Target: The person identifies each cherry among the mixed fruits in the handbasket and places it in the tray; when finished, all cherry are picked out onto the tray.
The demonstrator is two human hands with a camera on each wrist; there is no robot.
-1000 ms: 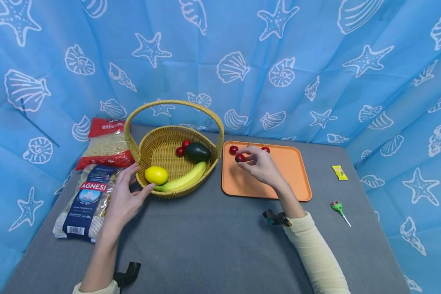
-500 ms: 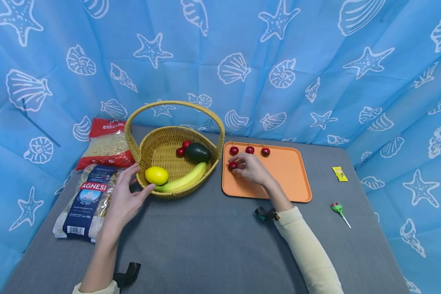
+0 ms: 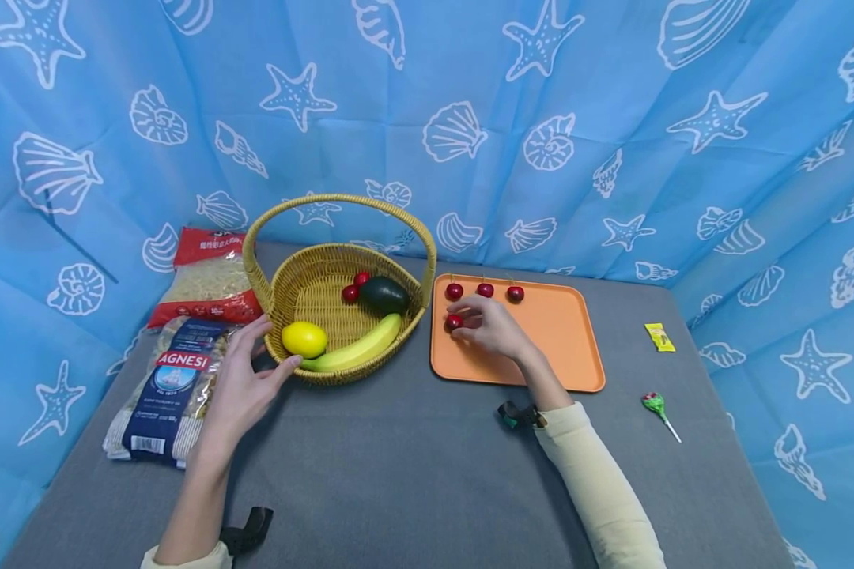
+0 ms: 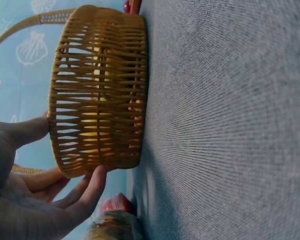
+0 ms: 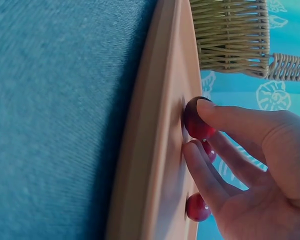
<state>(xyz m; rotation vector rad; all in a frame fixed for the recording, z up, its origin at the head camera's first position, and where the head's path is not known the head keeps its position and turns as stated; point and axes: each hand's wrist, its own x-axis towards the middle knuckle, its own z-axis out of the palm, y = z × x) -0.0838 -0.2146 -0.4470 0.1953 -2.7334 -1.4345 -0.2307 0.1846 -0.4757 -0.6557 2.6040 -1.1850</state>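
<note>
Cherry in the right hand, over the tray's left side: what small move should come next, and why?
Probably loosen the right hand and let the held cherry settle there: the right wrist view shows it at or very near the orange tray, and the head view puts it just in front of the row's leftmost cherry.

Backdrop's basically blue curtain (image 3: 398, 103) everywhere, back and both sides, kinda creased, printed with white starfish (image 3: 297, 93) and shells (image 3: 455, 133). The table (image 3: 398, 474) is gray with a woven-looking top, its back edge right up by the curtain. Light's pretty soft overall, but the right wrist view turns the gray bluish.
</note>
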